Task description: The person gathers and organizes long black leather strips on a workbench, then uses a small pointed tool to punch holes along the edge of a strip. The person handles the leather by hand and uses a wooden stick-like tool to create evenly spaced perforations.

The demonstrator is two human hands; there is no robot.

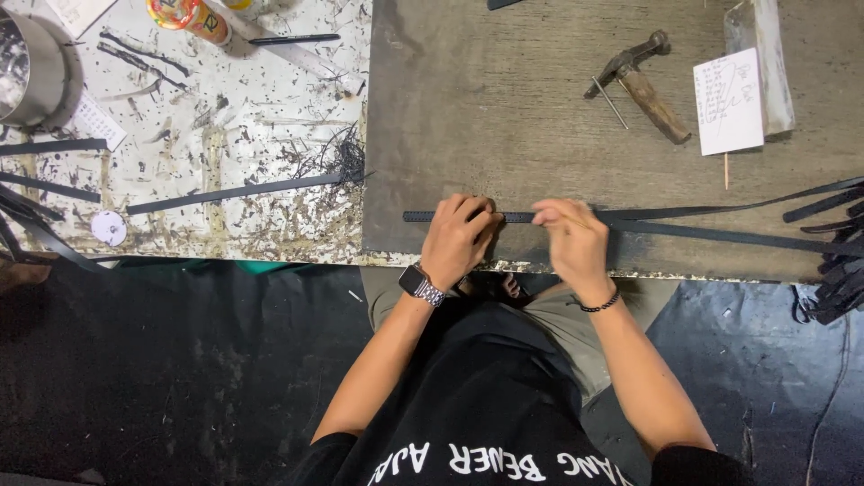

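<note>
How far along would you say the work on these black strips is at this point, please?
Looks done: cut strips lie on the scrap-strewn white board. In hand: the left hand and right hand press one long black strip flat on the dark slab. Seemingly left: a bundle of strips at the right; the hammer lies idle.

Open room ahead of your hands

The bare dark metal slab lies open beyond you; a wooden-handled hammer and white paper note block far right, loose black strips crowd the right edge.
</note>
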